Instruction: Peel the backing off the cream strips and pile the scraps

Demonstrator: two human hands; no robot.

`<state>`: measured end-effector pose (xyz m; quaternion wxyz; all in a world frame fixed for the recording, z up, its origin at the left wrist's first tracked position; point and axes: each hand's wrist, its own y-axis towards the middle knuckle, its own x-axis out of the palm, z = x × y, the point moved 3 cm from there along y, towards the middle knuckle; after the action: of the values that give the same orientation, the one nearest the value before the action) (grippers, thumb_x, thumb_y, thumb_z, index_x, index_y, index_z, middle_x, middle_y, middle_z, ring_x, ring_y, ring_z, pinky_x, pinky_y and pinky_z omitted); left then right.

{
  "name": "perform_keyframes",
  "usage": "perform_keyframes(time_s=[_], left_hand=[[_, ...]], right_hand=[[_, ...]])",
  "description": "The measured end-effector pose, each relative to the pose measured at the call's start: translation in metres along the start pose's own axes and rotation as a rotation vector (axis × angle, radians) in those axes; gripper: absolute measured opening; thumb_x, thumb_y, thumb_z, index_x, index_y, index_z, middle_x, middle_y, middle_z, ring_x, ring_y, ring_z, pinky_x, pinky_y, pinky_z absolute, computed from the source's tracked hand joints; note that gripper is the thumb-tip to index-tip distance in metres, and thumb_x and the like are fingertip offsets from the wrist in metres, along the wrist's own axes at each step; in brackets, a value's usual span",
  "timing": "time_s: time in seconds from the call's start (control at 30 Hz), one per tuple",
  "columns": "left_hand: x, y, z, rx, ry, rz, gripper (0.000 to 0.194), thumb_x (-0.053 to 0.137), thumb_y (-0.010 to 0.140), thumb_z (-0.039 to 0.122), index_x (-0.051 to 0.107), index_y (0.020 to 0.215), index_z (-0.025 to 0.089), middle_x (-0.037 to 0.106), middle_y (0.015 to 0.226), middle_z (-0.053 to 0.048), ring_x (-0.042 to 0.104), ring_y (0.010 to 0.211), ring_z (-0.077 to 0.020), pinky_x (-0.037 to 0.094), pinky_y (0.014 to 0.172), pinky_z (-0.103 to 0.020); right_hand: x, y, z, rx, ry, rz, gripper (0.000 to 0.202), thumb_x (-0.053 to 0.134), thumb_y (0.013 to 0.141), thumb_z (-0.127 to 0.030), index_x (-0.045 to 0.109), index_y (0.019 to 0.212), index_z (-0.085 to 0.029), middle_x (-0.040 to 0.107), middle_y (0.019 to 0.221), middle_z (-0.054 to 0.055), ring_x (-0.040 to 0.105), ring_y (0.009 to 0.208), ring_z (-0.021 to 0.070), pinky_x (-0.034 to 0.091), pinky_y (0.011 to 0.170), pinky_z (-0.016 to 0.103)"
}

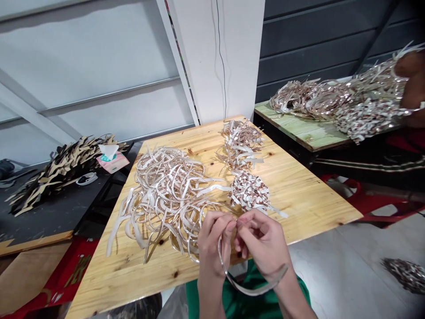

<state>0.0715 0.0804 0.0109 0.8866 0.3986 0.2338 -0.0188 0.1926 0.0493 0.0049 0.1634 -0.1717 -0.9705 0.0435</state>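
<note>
My left hand [217, 237] and my right hand [260, 237] meet at the table's near edge, fingers pinched on a thin, shiny strip [244, 290]. The strip curves down in a loop below my hands, its free end lying across my right wrist. What exactly sits between the fingertips is too small to make out. Just beyond my hands lies a heap of small cut pieces [249, 191], white and metallic brown. To the left spreads a big tangle of long curled strips [166, 186], silvery and white.
The wooden table [299, 195] also bears a smaller strip pile [241, 137] at its far end. On the left, a dark table [43, 221] holds black and tan strips [59, 170] and a tissue box [113, 161]. At right, another person's hand [413, 84] is beside a greenish table [305, 133].
</note>
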Motion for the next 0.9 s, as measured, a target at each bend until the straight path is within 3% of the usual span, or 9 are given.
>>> perform_keyframes(time_s=[0.13,0.27,0.37,0.47,0.57,0.67,0.77,0.9], left_hand=[[0.001,-0.001,-0.002,-0.012,0.070,0.069,0.021,0.054,0.108,0.011,0.068,0.097,0.021,0.066,0.089,-0.002,0.067,0.082,-0.0167,0.053,0.078,-0.027],[0.000,-0.002,0.000,-0.038,0.149,0.121,0.023,0.052,0.108,0.012,0.063,0.090,0.022,0.063,0.082,0.000,0.064,0.076,-0.0163,0.050,0.072,-0.026],[-0.013,-0.003,0.005,-0.174,0.126,0.218,0.031,0.049,0.112,0.022,0.060,0.084,0.023,0.060,0.074,0.003,0.060,0.066,-0.0152,0.047,0.063,-0.025],[-0.033,-0.004,0.012,-0.328,0.108,0.355,0.040,0.044,0.116,0.035,0.057,0.079,0.024,0.055,0.067,0.004,0.054,0.060,-0.0144,0.043,0.057,-0.025],[-0.038,-0.005,0.017,-0.348,0.081,0.269,0.045,0.046,0.115,0.044,0.056,0.076,0.023,0.053,0.066,0.004,0.052,0.060,-0.0149,0.040,0.057,-0.026],[-0.027,-0.007,0.017,-0.360,0.011,0.128,0.045,0.046,0.114,0.050,0.056,0.078,0.023,0.054,0.068,0.003,0.052,0.061,-0.0151,0.040,0.057,-0.026],[-0.016,-0.008,0.017,-0.372,-0.023,0.030,0.047,0.047,0.113,0.053,0.056,0.078,0.023,0.055,0.069,0.003,0.051,0.060,-0.0151,0.040,0.058,-0.026],[-0.017,-0.004,0.019,-0.417,-0.022,0.048,0.048,0.051,0.111,0.054,0.058,0.074,0.023,0.056,0.066,0.002,0.054,0.061,-0.0160,0.041,0.058,-0.026]], right_hand=[[0.003,-0.001,0.006,-0.075,-0.086,0.072,0.015,0.075,0.079,-0.027,0.061,0.075,-0.022,0.062,0.050,-0.005,0.055,0.041,0.0114,0.042,0.041,0.019],[0.002,-0.003,0.012,-0.259,-0.344,0.155,0.007,0.069,0.079,-0.024,0.064,0.075,-0.022,0.057,0.057,-0.006,0.053,0.047,0.0109,0.043,0.048,0.022],[-0.009,0.001,0.010,-0.332,-0.476,0.227,0.009,0.068,0.084,-0.026,0.065,0.077,-0.021,0.059,0.061,-0.005,0.055,0.050,0.0116,0.045,0.053,0.023],[-0.024,0.006,0.001,-0.306,-0.443,0.254,0.014,0.071,0.088,-0.032,0.068,0.079,-0.021,0.064,0.064,-0.002,0.061,0.055,0.0146,0.049,0.055,0.023],[-0.023,0.003,-0.006,-0.230,-0.293,0.035,0.023,0.070,0.096,-0.041,0.073,0.094,-0.019,0.073,0.070,0.002,0.067,0.055,0.0166,0.053,0.052,0.024],[-0.010,-0.010,-0.011,-0.206,-0.253,-0.181,0.026,0.068,0.099,-0.043,0.075,0.103,-0.019,0.075,0.072,0.003,0.069,0.055,0.0169,0.052,0.049,0.023],[-0.004,-0.019,-0.012,-0.222,-0.343,-0.200,0.024,0.064,0.100,-0.037,0.076,0.091,-0.018,0.073,0.070,0.003,0.065,0.053,0.0158,0.049,0.048,0.023],[-0.005,-0.021,-0.017,-0.290,-0.480,-0.189,0.020,0.060,0.098,-0.027,0.075,0.087,-0.019,0.069,0.066,0.001,0.061,0.054,0.0146,0.046,0.050,0.022]])
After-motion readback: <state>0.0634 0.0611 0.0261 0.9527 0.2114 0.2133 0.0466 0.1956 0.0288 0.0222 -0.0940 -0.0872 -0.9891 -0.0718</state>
